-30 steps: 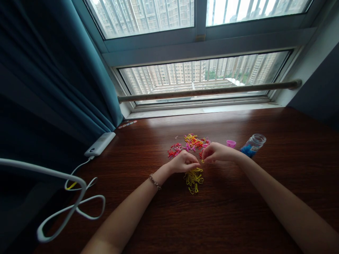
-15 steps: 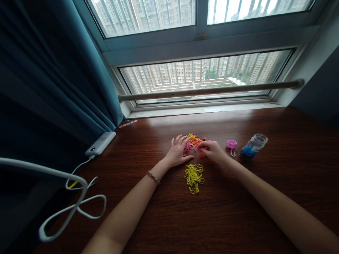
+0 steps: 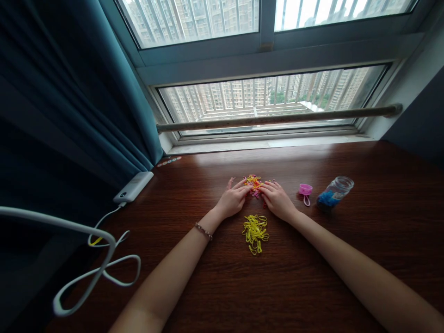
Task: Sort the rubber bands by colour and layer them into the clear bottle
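On the dark wooden table [image 3: 277,286] both my hands lie palm down over a mixed heap of pink, red and yellow rubber bands [image 3: 254,181], which they mostly cover. My left hand [image 3: 233,200] has its fingers stretched out flat on the left side of the heap. My right hand [image 3: 276,199] lies flat on the right side, fingers reaching into the bands. Just below the hands sits a separate pile of yellow bands [image 3: 255,232], touched by neither hand.
A pink lid [image 3: 305,190] and a small clear jar lying on its side with blue bands inside [image 3: 333,191] rest to the right. A white power bank [image 3: 133,187] with a looping white cable [image 3: 100,259] lies at the left by the teal curtain [image 3: 69,92]. The window sill [image 3: 263,144] runs behind.
My hands left the yellow pile, where the right one pinched a yellow band, moved up to the mixed heap, and flattened out over it.
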The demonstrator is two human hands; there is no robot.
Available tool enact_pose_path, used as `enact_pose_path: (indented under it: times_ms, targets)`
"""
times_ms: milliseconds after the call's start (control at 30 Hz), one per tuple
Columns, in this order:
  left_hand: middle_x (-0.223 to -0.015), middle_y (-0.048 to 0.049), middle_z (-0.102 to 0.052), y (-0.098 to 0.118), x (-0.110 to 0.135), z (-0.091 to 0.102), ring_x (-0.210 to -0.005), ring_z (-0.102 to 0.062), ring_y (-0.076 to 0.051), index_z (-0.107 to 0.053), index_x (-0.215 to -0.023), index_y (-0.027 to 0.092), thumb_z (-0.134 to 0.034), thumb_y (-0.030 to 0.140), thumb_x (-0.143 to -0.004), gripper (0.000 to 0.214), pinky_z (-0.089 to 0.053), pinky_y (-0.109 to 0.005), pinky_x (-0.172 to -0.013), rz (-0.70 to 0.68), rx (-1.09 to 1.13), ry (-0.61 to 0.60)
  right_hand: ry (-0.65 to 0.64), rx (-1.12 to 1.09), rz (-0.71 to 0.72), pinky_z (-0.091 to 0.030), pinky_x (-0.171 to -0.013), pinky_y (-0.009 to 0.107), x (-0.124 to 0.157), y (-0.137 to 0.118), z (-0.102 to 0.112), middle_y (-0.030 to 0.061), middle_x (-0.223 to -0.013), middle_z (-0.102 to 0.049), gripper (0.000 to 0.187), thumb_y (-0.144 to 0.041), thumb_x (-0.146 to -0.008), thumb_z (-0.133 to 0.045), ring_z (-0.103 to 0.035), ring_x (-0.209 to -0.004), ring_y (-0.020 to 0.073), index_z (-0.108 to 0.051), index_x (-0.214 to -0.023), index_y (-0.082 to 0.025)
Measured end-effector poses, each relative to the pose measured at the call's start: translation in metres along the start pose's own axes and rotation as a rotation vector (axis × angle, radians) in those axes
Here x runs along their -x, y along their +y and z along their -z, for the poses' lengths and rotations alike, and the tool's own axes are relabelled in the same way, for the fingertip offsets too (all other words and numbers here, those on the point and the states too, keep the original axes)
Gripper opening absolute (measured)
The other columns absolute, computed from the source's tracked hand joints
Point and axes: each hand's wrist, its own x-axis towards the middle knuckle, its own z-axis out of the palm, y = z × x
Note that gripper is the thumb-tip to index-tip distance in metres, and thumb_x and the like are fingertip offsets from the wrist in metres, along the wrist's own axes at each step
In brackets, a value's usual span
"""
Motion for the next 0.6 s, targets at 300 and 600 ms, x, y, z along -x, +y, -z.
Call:
enact_pose_path:
  times_ms: [300, 600]
  targets:
    - [-0.085, -0.0066, -0.064, -0.013, 0.001, -0.004, -0.088, -0.056, -0.02, -0.06, -0.092, 0.015, -0.044, 0.01, -0.077, 0.023, -0.041, -0.038, -0.089, 0.216, 0.008, 0.287, 0.15, -0.139, -0.061, -0.041, -0.091, 0.031, -0.009, 0.004, 0.008, 0.0088, -0.106, -0.06, 0.022, -0.014, -0.084, -0.044, -0.053, -0.1, 0.0195, -0.061, -0.098, -0.015]
    - [-0.097, -0.0066, -0.062, -0.02, 0.0, -0.009, -0.096, -0.055, -0.019, -0.058, -0.094, 0.016, -0.044, 0.008, -0.077, 0.024, -0.043, -0.035, -0.089, 0.318, 0.064, 0.406, -0.184, 0.006, 0.043, -0.034, -0.099, 0.043, -0.065, 0.019, -0.024, 0.0135, -0.126, -0.049, 0.036, -0.032, -0.087, -0.048, -0.043, -0.116, 0.0266, -0.052, -0.119, -0.016]
